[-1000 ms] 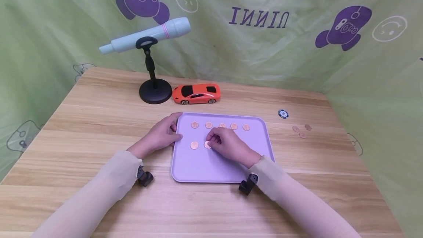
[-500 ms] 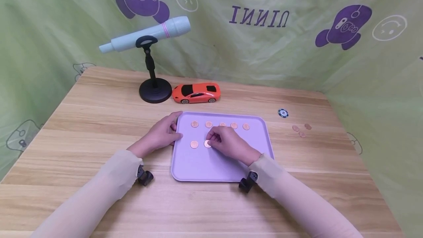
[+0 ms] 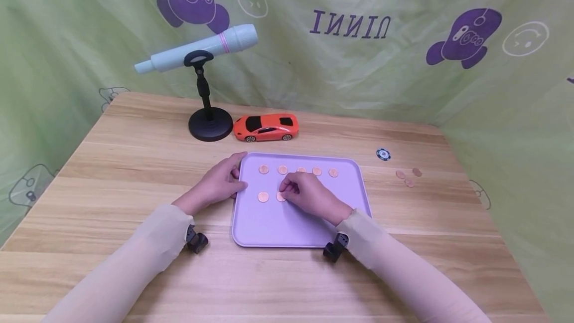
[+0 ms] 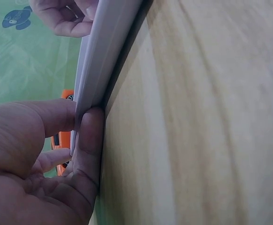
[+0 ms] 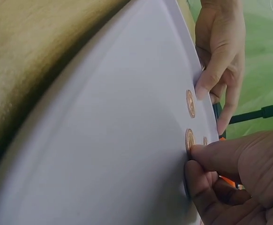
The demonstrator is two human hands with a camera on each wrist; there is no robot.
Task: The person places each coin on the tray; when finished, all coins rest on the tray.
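Observation:
A shallow lilac tray (image 3: 269,226) lies on the wooden table. My left hand (image 3: 215,185) grips its left side, with the thumb over the rim and other fingers (image 4: 89,136) against the outside wall. Over the tray, my right hand (image 3: 314,198) has its thumb and fingertips at a copper coin (image 3: 280,197) in the nearer row and pinches at its edge. The right wrist view has the thumb touching this coin (image 5: 189,139), which lies on the tray. Another coin (image 3: 263,197) is to its left. Several coins (image 3: 282,169) form the farther row; one is partly hidden behind the hand.
Three loose coins (image 3: 409,183) and a blue-and-white poker chip (image 3: 383,154) lie right of the tray. Behind it stands an orange toy car (image 3: 266,127), beside a light blue microphone (image 3: 197,51) on a black stand (image 3: 210,124). A green printed cloth (image 3: 350,74) hangs behind the table.

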